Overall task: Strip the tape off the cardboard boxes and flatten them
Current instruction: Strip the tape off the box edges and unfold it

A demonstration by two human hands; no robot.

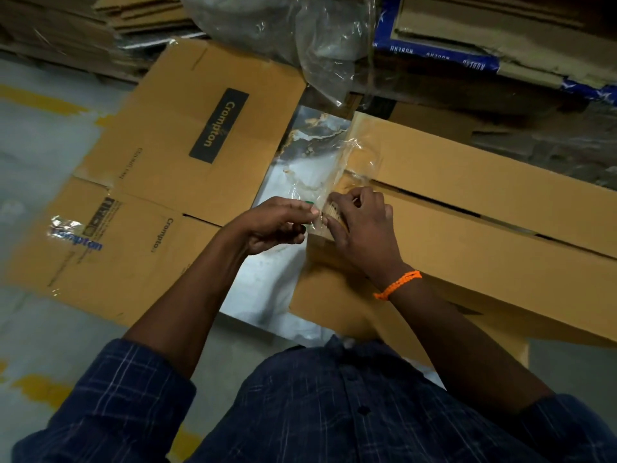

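Note:
A long brown cardboard box point(484, 228) lies in front of me on the right, its top flaps meeting along a dark seam. Clear tape point(347, 162) peels up from the box's near-left end, crinkled and partly lifted. My left hand point(277, 225) has its fingers curled round a small green thing and pinches the tape's lower edge. My right hand point(360, 222), with an orange band on the wrist, pinches the tape at the box's corner, fingertips close to the left hand's.
A flattened Crompton box point(187, 135) lies on the floor to the left, with a bit of tape on its near flap. A shiny marbled sheet point(300, 168) sits between the two boxes. Clear plastic wrap point(300, 35) and stacked flattened cardboard point(500, 38) fill the back.

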